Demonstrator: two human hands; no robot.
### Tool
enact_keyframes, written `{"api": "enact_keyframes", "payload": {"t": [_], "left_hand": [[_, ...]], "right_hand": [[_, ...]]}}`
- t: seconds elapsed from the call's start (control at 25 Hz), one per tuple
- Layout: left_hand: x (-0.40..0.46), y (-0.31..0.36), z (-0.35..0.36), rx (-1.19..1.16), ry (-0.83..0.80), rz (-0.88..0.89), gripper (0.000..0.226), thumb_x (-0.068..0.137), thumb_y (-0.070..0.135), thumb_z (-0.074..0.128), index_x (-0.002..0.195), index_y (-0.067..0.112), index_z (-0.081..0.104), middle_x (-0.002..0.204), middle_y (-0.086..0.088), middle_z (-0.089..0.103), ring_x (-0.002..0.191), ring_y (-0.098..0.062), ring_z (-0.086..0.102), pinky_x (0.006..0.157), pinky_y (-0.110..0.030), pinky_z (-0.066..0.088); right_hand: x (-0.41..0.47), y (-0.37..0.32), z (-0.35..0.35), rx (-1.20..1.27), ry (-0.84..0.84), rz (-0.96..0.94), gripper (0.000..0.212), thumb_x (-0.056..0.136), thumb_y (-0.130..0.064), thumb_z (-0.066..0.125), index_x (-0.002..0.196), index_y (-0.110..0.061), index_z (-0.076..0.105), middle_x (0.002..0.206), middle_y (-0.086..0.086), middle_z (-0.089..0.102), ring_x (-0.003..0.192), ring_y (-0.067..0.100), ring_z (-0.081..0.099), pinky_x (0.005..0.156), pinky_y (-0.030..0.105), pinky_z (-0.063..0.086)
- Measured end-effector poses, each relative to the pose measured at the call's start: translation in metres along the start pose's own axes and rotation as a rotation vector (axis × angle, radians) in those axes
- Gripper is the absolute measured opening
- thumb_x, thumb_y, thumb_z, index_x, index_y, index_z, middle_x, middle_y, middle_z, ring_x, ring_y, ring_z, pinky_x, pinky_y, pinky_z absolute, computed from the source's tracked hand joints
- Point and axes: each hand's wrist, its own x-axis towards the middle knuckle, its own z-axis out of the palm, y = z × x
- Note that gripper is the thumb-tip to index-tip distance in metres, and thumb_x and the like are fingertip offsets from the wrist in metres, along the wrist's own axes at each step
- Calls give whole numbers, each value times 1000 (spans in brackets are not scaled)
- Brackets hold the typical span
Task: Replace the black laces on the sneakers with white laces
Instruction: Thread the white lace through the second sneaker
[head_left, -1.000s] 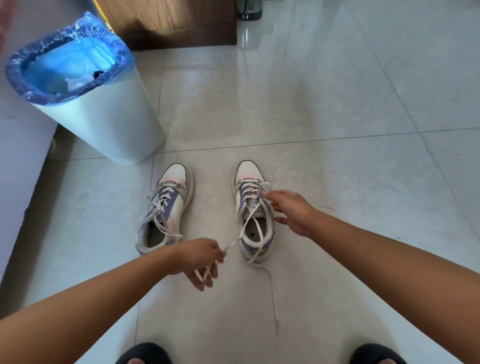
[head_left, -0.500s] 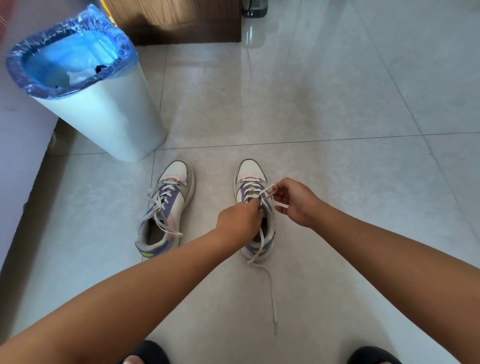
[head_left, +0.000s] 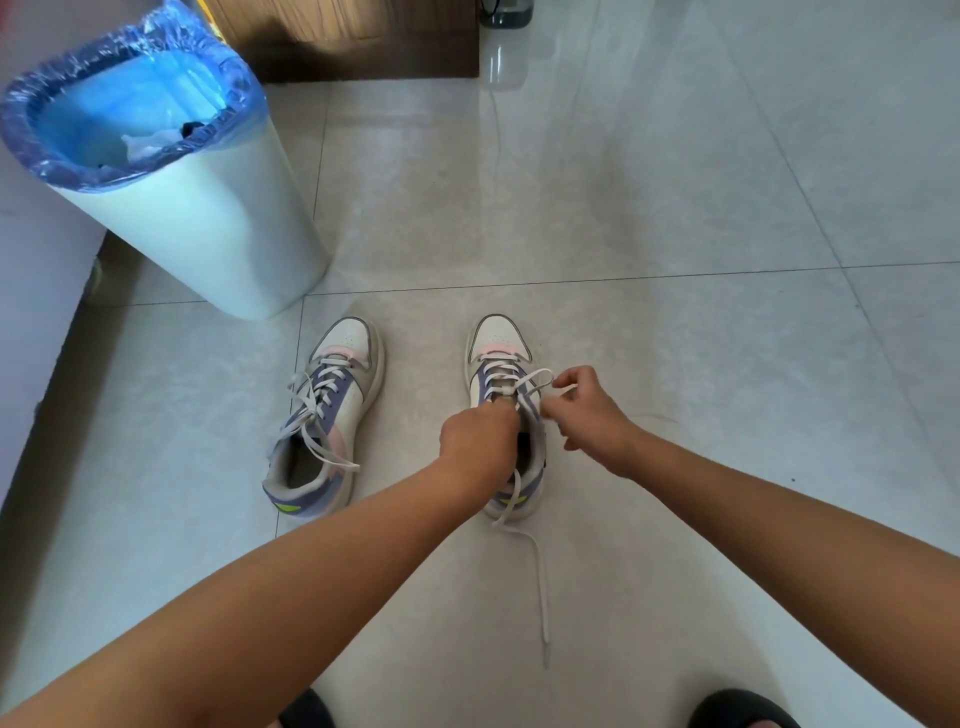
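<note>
Left hand (head_left: 480, 441) curls over the tongue of the right sneaker (head_left: 506, 415); its grip is hidden. Right hand (head_left: 587, 410) pinches a white lace (head_left: 537, 382) loop beside the eyelets. Lacing looks nearly finished; next, probably tightening. A loose end (head_left: 540, 587) trails on the floor (head_left: 675, 208). The left sneaker (head_left: 327, 415), already white-laced, stands near the bin (head_left: 208, 234).

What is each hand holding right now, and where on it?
Right hand pinches the white lace at a loop beside the eyelets; left hand covers its grip, unclear.

left hand (head_left: 480, 441) fist-curled | right hand (head_left: 587, 410) pinching (arms outstretched)
</note>
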Motion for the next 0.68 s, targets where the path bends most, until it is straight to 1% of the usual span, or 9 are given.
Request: {"api": "enact_keyframes", "payload": {"t": [0.08,0.12,0.2,0.32,0.4,0.48,0.56,0.64,0.68], "left_hand": [[1,-1,-6,8,-49,10,22,94,14,39,107,10,57,105,-9,63,93,-29,62,65,-33,40],[0,-3,-11,16,-70,29,24,95,18,38,104,10,59,103,-10,63,91,-28,62,65,-32,39],[-9,-9,-21,31,-73,112,28,96,26,37,99,11,61,98,-9,63,85,-27,59,64,-30,36],[-38,-25,-26,24,-70,375,24,92,30,44,84,14,60,82,-9,61,73,-27,53,60,-27,32],[-59,-34,-23,41,-135,517,19,89,28,46,76,16,53,69,-4,48,68,-26,45,59,-27,29],[-65,-42,-21,49,-160,558,19,89,25,45,72,18,43,63,0,38,64,-24,39,58,-27,28],[-62,-47,-20,67,-172,566,21,90,25,43,71,17,39,60,-1,35,65,-23,39,58,-27,28],[-57,-51,-22,119,-184,542,21,93,28,41,73,18,39,66,-3,46,68,-25,44,59,-28,29],[-54,-54,-25,147,-160,515,22,94,31,39,75,20,39,74,-5,54,71,-27,49,60,-28,30]], "right_hand": [[-7,7,8,-104,-99,-103,32,84,-16,61,100,-19,33,71,-2,43,59,10,40,51,22,37],[-8,9,11,-103,-103,-121,33,83,-14,62,94,-19,32,70,-2,42,59,11,38,52,24,37],[-6,9,12,-26,-53,-110,36,82,-10,64,85,-20,31,71,0,41,62,14,39,52,27,42],[-4,10,14,88,12,-67,37,81,-10,66,81,-21,30,75,3,42,63,16,43,53,32,50],[-4,11,16,76,31,-60,36,81,-11,65,81,-21,30,76,3,42,61,15,45,50,29,52],[-4,12,18,23,47,-62,36,81,-14,66,80,-22,30,76,4,43,63,17,44,54,32,51],[-4,12,18,-51,81,-82,35,80,-18,65,79,-22,31,75,4,44,65,19,42,62,38,50],[-6,13,16,-142,116,-124,31,81,-18,63,79,-21,32,73,2,45,64,17,41,62,39,48],[-7,13,14,-194,120,-150,28,81,-18,61,80,-20,34,72,0,45,61,16,40,59,36,43]]}}
